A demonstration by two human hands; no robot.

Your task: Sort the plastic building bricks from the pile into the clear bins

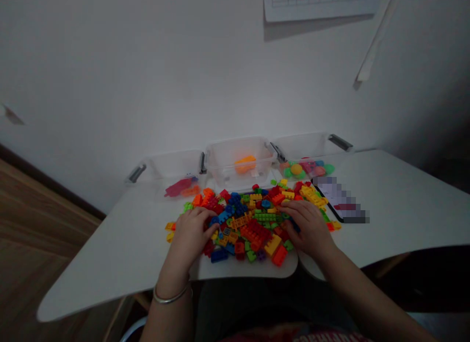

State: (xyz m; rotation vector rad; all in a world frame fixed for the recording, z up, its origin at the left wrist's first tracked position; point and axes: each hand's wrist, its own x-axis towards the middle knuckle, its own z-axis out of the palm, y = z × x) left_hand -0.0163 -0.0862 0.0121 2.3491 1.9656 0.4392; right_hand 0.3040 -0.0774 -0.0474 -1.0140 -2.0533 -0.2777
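toy bricks (pixel 255 234) lie in a loose, mixed heap on the white table (pixel 103 249), just in front of the middle bin (pixel 220 173). the left hand (pixel 193 229) reaches into the heap, in front and to the left of the middle bin; its fingers curl over the bricks with the thumb apart, and i cannot tell whether they pinch a piece. the right hand (pixel 306 229), in front and to the right of that bin, bends its fingers over a dark piece, thumb beneath; a grip cannot be made out.

the likeliest mishap is a spill: the blue brick (pixel 219 255) and the orange brick (pixel 279 256), on the heap's side farthest from the middle bin, sit near the table's edge, so a sweep of either wrist could knock them off. pieces stacked on one another could also slide if one is pulled from underneath. the phone (pixel 332 197), right of the middle bin and beside the heap, could be nudged by bricks pushed outward. dim light might make similar colours easy to confuse.
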